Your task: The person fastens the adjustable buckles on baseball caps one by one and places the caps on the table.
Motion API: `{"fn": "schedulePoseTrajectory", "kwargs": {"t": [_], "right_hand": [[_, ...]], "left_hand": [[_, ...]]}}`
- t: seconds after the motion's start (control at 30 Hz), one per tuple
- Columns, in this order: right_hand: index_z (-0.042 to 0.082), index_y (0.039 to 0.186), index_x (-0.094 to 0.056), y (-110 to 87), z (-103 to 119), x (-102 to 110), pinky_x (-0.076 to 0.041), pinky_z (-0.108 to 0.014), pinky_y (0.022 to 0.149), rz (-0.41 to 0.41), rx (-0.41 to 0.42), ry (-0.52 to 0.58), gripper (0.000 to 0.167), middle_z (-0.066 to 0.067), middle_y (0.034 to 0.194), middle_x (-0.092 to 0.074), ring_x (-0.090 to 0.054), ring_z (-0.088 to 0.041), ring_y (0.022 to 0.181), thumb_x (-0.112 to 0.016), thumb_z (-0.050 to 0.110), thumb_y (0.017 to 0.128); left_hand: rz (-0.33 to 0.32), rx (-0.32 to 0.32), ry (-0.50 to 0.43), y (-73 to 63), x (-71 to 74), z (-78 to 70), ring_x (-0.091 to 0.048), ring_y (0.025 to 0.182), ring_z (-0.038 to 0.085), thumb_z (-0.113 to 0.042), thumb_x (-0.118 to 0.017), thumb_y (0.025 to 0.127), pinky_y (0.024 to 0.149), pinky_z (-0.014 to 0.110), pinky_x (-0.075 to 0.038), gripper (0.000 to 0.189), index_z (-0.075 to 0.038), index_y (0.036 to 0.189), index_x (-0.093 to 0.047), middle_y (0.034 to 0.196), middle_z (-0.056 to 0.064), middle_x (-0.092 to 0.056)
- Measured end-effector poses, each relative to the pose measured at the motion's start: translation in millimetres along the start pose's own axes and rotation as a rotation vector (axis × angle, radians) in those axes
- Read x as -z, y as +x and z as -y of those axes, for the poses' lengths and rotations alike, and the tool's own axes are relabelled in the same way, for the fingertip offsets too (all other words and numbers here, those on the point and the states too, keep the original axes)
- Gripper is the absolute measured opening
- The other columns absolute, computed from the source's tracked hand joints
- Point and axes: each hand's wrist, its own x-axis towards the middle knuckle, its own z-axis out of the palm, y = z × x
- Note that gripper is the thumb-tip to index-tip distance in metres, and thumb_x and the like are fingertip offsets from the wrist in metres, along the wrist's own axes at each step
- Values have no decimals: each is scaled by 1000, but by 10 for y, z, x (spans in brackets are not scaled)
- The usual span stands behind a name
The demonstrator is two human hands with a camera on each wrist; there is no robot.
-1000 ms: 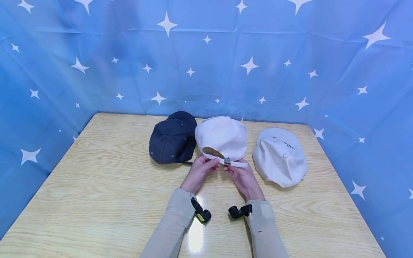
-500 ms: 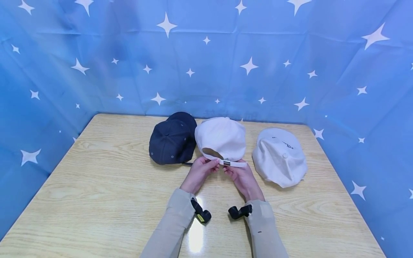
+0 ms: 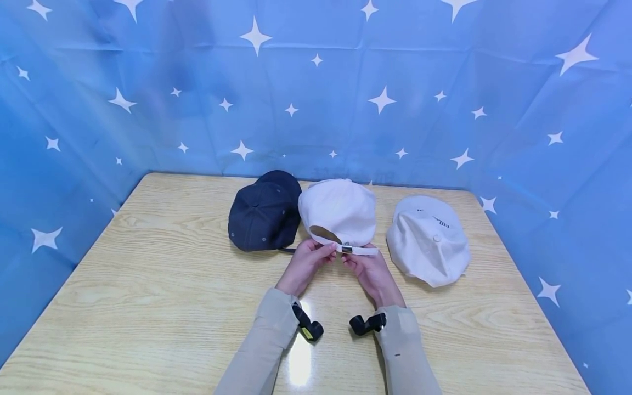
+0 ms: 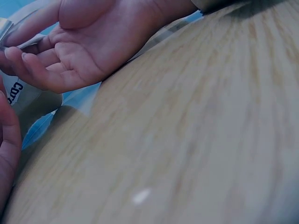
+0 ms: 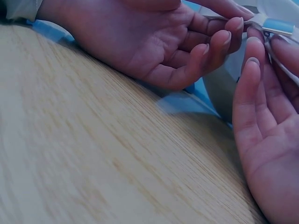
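A white cap (image 3: 338, 211) sits at the back middle of the table with its rear opening toward me. Across the opening runs its white strap (image 3: 367, 251) with a shiny metal buckle (image 3: 347, 249). My left hand (image 3: 307, 266) pinches the strap left of the buckle, thumb on top. From the other side my right hand (image 3: 373, 277) holds the strap near the buckle, its fingers underneath and partly hidden. In the right wrist view the buckle (image 5: 278, 26) lies between the fingertips of both hands. The left wrist view shows the right hand's palm (image 4: 88, 44).
To the left, a dark navy cap (image 3: 261, 214) lies close against the white one. An off-white cap (image 3: 429, 241) with dark lettering lies to the right. A blue curtain (image 3: 316, 82) with white stars hangs behind the wooden table (image 3: 148, 285).
The buckle has tilted a little, showing its face differently than one second ago, and the strap's right end sits slightly lower. Both hands stay in place.
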Motion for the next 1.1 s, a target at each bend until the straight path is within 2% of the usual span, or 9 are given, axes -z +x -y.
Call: {"fn": "schedulePoseTrajectory", "kwargs": {"t": [0.27, 0.6, 0.8, 1.1], "right_hand": [[4, 96, -56, -16, -14, 7, -50, -22, 69, -4, -7, -40, 17, -7, 92, -61, -60, -14, 75, -62, 1, 81], [3, 95, -60, -10, 9, -4, -50, -21, 70, 13, -7, -24, 12, -8, 91, -62, -61, -15, 75, -57, -1, 84], [3, 94, -59, -6, 7, -2, -50, -21, 70, -7, -15, -27, 11, -8, 91, -63, -61, -14, 75, -57, -1, 84], [4, 94, -60, 3, -3, 14, -50, -22, 70, 33, 7, -19, 12, -7, 90, -63, -61, -14, 76, -55, -3, 85]], "left_hand": [[-3, -3, 12, -3, -6, 12, -57, 72, 13, -22, -68, 79, 69, 26, -46, 22, -3, 90, -62, 76, 2, -61], [21, -2, 43, -6, -6, 6, -56, 73, 12, -27, -68, 78, 72, 27, -46, 28, -2, 90, -62, 77, 3, -61], [30, -4, 45, -11, -6, 8, -56, 73, 12, -28, -69, 78, 72, 27, -46, 27, -4, 89, -63, 77, 2, -61], [70, -10, 24, -19, -14, -4, -54, 70, 11, -23, -66, 81, 69, 25, -44, 19, -5, 87, -64, 74, 2, -59]]}}
